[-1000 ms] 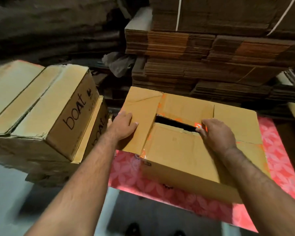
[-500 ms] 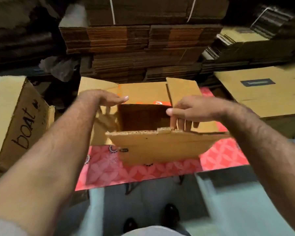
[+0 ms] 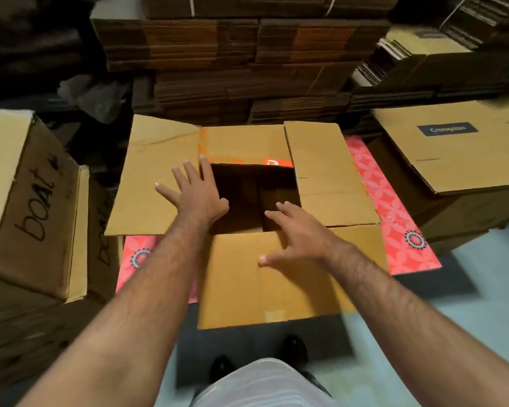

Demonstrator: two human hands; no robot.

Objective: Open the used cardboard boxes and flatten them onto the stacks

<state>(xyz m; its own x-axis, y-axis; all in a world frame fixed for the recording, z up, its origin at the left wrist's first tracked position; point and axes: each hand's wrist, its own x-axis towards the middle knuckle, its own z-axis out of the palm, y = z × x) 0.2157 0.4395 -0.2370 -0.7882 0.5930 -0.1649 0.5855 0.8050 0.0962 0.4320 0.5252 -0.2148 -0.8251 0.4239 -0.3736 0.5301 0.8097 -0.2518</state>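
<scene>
A brown cardboard box (image 3: 329,174) stands in front of me on a pink patterned sheet (image 3: 394,212), its four top flaps spread outward and its dark inside showing. My left hand (image 3: 194,195) lies with straight, spread fingers over the left flap at the rim of the opening. My right hand (image 3: 297,233) hovers with spread fingers over the near flap and the opening's near right corner. Neither hand holds anything. Stacks of flattened cardboard (image 3: 247,63) rise behind the box.
Boxes marked "boat" (image 3: 33,201) are piled at the left. A flat carton with a dark label (image 3: 459,145) lies at the right. A crumpled grey bag (image 3: 97,95) sits behind the left flap. My feet (image 3: 294,348) stand on the pale floor.
The near flap, which my right hand held upright, now lies folded down toward me. All the flaps are spread out. Both hands have let go and opened flat over the box.
</scene>
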